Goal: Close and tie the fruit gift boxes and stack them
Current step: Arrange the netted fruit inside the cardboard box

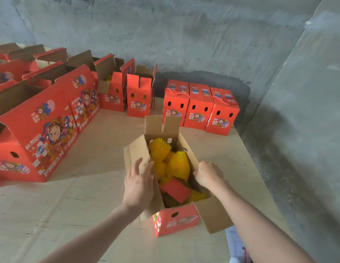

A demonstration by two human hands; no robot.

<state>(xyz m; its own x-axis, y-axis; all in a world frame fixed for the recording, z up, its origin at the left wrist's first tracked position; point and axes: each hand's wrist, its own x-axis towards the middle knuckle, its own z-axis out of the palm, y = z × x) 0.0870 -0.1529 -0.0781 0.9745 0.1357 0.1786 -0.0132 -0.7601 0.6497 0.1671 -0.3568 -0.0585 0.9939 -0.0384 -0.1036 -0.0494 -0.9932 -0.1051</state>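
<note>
An open red fruit gift box [176, 221] stands on the plywood table in front of me, its brown flaps spread. Inside lie several fruits in yellow foam nets [177, 165] and a red inner flap [175, 189]. My left hand [139, 184] lies with straight fingers against the box's left flap. My right hand [208, 174] has its fingers curled over the edge of the right flap. Three closed boxes with red cord handles [200, 109] stand in a row at the back of the table.
Two open small boxes [127, 95] stand at the back centre. Several large open red boxes [42, 133] fill the left side. A grey concrete wall runs behind and to the right. The plywood table [80, 215] ends at the right, near a sheet of paper [235, 242].
</note>
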